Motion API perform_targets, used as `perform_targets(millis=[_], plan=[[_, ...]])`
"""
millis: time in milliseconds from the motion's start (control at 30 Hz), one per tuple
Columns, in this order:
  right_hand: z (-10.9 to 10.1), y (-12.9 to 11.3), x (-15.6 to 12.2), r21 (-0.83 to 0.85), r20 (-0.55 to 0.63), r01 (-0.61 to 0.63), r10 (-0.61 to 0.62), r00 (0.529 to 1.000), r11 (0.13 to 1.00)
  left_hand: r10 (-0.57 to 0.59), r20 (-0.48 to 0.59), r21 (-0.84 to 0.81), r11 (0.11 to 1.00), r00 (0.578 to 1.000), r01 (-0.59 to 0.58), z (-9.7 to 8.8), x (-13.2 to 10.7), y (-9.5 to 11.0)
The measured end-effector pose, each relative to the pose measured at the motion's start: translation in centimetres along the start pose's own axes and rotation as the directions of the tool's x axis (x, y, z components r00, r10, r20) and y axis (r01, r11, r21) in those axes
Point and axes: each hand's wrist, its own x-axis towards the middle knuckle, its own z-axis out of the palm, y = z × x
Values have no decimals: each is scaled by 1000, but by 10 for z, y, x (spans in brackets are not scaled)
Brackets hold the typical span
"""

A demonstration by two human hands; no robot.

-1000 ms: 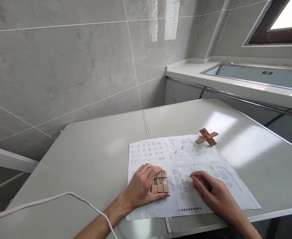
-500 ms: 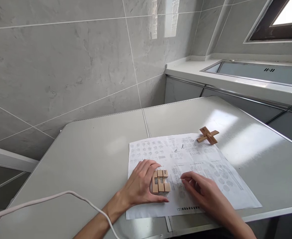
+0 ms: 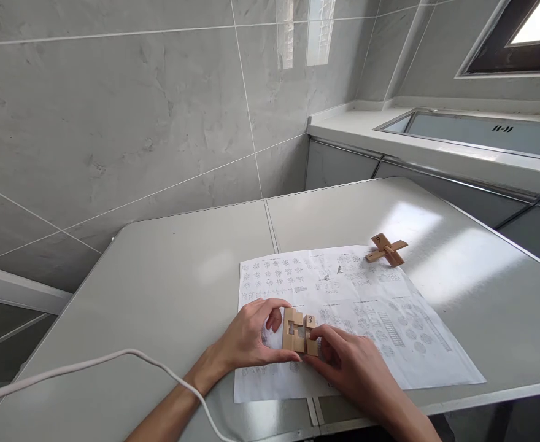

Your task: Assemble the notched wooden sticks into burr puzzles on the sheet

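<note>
Notched wooden blocks [image 3: 287, 342] stand side by side at the centre of my reach, on the printed sheet [image 3: 261, 385]. My left hand [image 3: 251, 334], at nine o'clock, spans their far and near ends between fingers and thumb. At four o'clock, my right hand [image 3: 350, 361] grips the block marked 3 [image 3: 313, 347] with finger and thumb, a narrow gap parting it from the others. As I judge it, these are lined up but not interlocked, so joining is left. Between one and two o'clock, a wooden cross [image 3: 386, 250] sits fitted together at the sheet's edge on the table [image 3: 182, 276].
</note>
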Motion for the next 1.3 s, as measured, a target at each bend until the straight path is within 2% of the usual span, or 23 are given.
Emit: perform_targets(millis=[100,267,467,800,1100,1300], plan=[[-8,-2,-4,125,-30,-56,61,998,991,-102,-20,-213,972,995,95,4,-1,3],[-23,-3,-11,382,-96,-118,166,981,917,-231,22,-407,886,973,220,6,0,11],[-29,-12,-6,583,-77,-47,112,991,811,-263,111,-515,810,959,281,6,1,18],[-21,-20,4,578,21,-134,149,989,805,-224,171,-547,788,959,282,11,-3,15],[-24,-16,6,566,28,-161,176,984,808,-180,233,-566,774,956,283,10,-3,16],[-24,-17,8,586,59,-183,183,981,789,-154,237,-589,762,959,268,12,-4,14]])
